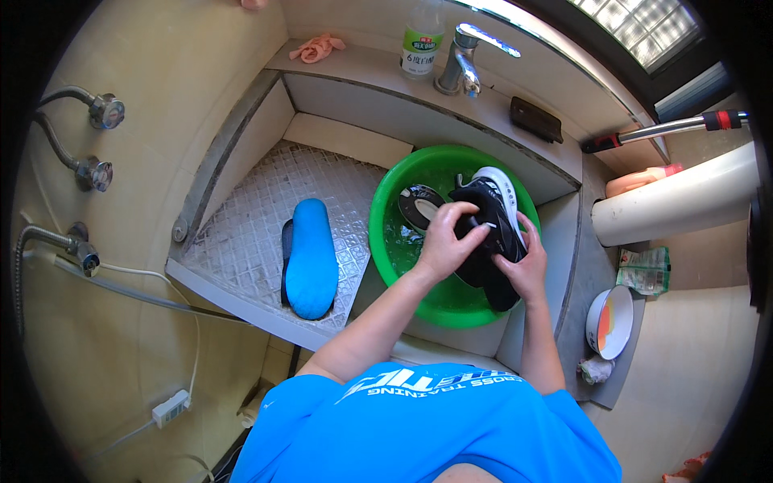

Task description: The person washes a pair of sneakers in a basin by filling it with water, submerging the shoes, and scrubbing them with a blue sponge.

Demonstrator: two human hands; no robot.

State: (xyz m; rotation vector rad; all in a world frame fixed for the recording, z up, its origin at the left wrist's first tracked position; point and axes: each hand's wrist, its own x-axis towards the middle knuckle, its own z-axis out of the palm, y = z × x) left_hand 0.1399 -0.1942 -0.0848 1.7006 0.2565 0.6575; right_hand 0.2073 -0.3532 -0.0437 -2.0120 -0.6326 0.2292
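Both my hands are on a black sneaker with a white sole (pixel 502 184), held over a round green plastic basin (pixel 379 235) with water in it. My left hand (pixel 450 238) pinches the upper near the shoe's opening with thumb and forefinger. On the right, my right hand (pixel 524 262) grips the shoe's side and sole edge. Another black and white shoe (pixel 420 205) lies in the water at the basin's left. Left of the basin, a bright blue insole (pixel 313 259) rests on the textured sink floor, partly over a dark insole (pixel 286 259).
A chrome faucet (pixel 464 66), a labelled plastic bottle (pixel 421 48) and a dark soap-dish-like object (pixel 536 119) are on the back ledge, with a pink cloth (pixel 316 48) to their left. A large white pipe (pixel 676 196) and an enamel bowl (pixel 610 323) are at right.
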